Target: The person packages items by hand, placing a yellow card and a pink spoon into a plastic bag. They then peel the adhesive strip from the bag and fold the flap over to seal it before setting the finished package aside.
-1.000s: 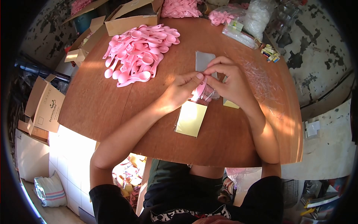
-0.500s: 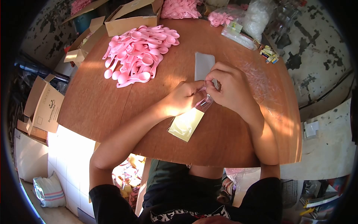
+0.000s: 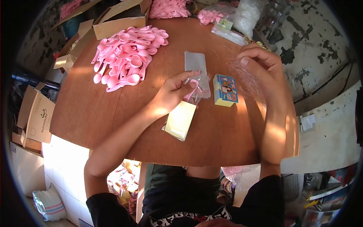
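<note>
My left hand (image 3: 170, 92) grips the top of a clear plastic bag (image 3: 196, 97) between thumb and fingers. Inside the bag sit a pale yellow card (image 3: 180, 120) and a pink piece near its top, partly hidden by my thumb. My right hand (image 3: 266, 66) is raised at the right, thumb and fingers curled together; anything between them is too small to make out. Beneath it spreads a heap of thin clear strips (image 3: 245, 81). Between my hands lies a stack of blue picture cards (image 3: 227, 90). Flat clear bags (image 3: 195, 62) rest just beyond my left hand.
A pile of pink spoons (image 3: 126, 56) covers the table's (image 3: 87, 117) far left. Cardboard boxes (image 3: 121, 26) stand behind it. More pink spoons (image 3: 170, 8) and bagged plastic (image 3: 247, 17) line the back edge. A printed carton (image 3: 39, 111) stands off the table's left side.
My right hand has left the bag's top and moved right, over the clear strips. My left hand still holds the bag. The blue card stack has come into sight, and the view has shifted slightly.
</note>
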`<action>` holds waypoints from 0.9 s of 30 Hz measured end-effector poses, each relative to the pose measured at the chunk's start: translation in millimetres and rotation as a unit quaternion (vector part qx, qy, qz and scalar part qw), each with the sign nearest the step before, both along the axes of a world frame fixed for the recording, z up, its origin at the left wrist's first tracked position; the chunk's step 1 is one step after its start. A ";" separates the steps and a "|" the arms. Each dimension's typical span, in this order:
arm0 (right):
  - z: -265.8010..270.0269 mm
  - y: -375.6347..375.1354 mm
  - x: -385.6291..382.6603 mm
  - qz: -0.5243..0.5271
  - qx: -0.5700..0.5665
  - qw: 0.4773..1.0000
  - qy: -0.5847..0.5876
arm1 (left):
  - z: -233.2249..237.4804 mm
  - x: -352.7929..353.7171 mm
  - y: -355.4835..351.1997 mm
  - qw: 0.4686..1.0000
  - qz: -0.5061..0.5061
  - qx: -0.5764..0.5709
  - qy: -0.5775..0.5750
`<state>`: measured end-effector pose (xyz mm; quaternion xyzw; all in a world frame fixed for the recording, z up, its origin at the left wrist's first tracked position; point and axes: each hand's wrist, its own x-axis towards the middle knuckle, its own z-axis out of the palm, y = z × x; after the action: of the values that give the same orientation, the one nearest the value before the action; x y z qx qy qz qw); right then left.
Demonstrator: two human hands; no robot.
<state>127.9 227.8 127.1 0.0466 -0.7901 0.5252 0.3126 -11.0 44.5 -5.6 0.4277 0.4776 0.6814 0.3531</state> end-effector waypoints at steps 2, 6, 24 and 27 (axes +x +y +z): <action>-15.1 -10.0 -3.1 0.052 0.151 0.984 -0.076 | 0.7 5.9 0.9 0.997 0.000 -0.077 -0.003; -54.7 -32.0 0.4 -0.034 0.315 0.944 -0.090 | -4.2 20.5 4.1 1.000 -0.014 -0.014 0.009; -104.0 -25.9 25.9 -0.099 0.242 0.965 -0.002 | 2.6 34.0 -4.5 0.969 -0.113 -0.071 0.209; -102.9 -20.7 27.6 -0.088 0.127 0.987 -0.036 | -2.8 32.6 -2.3 0.984 -0.135 -0.039 0.108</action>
<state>155.6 207.1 24.1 -0.0026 -0.8623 0.3919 0.3206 21.6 42.1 -8.4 0.5456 0.4768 0.5579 0.4047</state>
